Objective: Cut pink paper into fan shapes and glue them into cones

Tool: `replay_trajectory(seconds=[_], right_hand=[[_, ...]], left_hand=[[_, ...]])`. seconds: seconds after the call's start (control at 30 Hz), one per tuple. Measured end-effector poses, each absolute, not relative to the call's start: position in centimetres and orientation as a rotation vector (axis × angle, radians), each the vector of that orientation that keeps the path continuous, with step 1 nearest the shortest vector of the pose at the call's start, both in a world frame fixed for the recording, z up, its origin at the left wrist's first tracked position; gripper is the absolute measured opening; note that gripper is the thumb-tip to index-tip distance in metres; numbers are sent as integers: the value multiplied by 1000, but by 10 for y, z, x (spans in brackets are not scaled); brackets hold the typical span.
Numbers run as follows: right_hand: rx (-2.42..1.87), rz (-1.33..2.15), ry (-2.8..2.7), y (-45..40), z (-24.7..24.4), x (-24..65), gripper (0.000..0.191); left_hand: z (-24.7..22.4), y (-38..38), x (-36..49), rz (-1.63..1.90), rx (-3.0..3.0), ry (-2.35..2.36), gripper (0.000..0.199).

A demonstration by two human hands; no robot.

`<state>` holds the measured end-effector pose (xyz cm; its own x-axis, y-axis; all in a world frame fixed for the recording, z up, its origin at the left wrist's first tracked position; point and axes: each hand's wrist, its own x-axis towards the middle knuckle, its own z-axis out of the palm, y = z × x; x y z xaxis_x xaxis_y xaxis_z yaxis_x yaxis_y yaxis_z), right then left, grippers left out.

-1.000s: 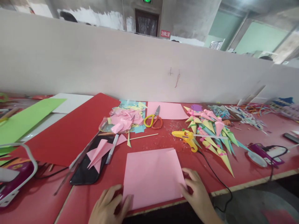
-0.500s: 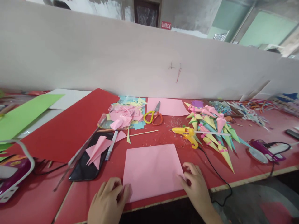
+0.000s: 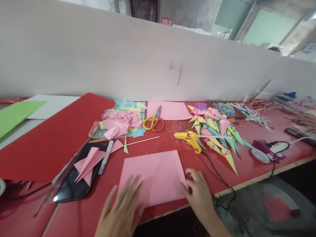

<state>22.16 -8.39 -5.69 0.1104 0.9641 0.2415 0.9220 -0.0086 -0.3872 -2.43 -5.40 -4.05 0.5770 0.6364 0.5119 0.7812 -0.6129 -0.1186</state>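
Note:
A pink paper sheet (image 3: 154,174) lies near the front edge of the red table. Over its lower left corner is my left hand (image 3: 122,205), its fingers spread and slightly blurred, holding nothing. At the sheet's right edge, my right hand (image 3: 198,191) has its thumb and index finger bent around the border, pinching it. Beyond the sheet lie yellow and red scissors (image 3: 154,121) and a yellow glue gun (image 3: 189,138). Folded pink paper pieces (image 3: 90,164) rest on a black phone-like slab (image 3: 71,187) at the left.
Pink paper scraps (image 3: 120,121) are heaped behind the slab. Small paper cones (image 3: 217,128) are piled right of the glue gun, whose cable hangs over the front edge. Large red card (image 3: 54,141) covers the left side. A person's hand (image 3: 306,118) shows at far right.
My left hand has opened, its fingers now spread over the sheet. My right hand stays at the right edge. The whole view has shifted, so the table items appear further left.

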Motion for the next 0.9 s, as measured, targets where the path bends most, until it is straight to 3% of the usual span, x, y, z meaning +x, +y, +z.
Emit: replay_trajectory(seconds=[0.43,0.9], right_hand=[[-2071,72,-1864,-78,-54,218,32],[-2097,-24,-1853,-76,-54,217,32]], left_hand=[[-51,-42,6,-381,-2585,-1065,49],[-50,-40,6,-376,-2588,-1087,52]])
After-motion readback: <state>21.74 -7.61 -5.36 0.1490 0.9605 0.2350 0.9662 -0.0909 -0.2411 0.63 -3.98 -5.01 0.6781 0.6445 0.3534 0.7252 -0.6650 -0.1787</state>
